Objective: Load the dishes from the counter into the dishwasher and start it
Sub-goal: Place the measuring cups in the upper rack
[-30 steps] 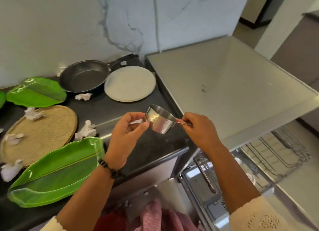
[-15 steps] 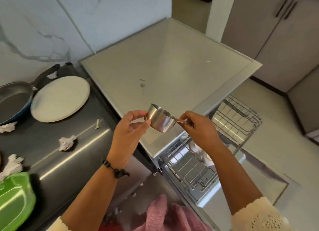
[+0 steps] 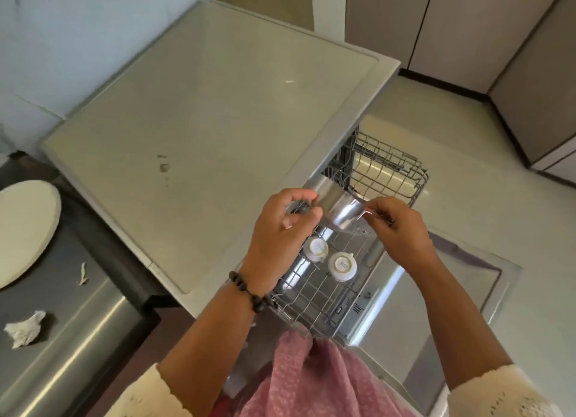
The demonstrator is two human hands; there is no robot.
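A small steel measuring cup (image 3: 339,209) is held over the pulled-out wire rack (image 3: 389,170) of the open dishwasher. My left hand (image 3: 282,236) pinches its rim and side. My right hand (image 3: 396,226) grips its thin handle. Two white cups (image 3: 316,249) (image 3: 342,265) sit upside down in the rack just below the hands. The dishwasher door (image 3: 436,292) lies open underneath. A white plate (image 3: 21,232) rests on the dark counter at the far left.
The pale flat dishwasher top (image 3: 202,130) fills the middle. Crumpled tissue (image 3: 25,327) and a small scrap (image 3: 82,273) lie on the steel counter (image 3: 71,338). Grey cabinets (image 3: 467,27) stand at the back right. Pink cloth (image 3: 311,382) hangs below my arms.
The view has swung right and down, away from the counter dishes. Both hands have carried the steel cup from over the dishwasher top to over the rack.
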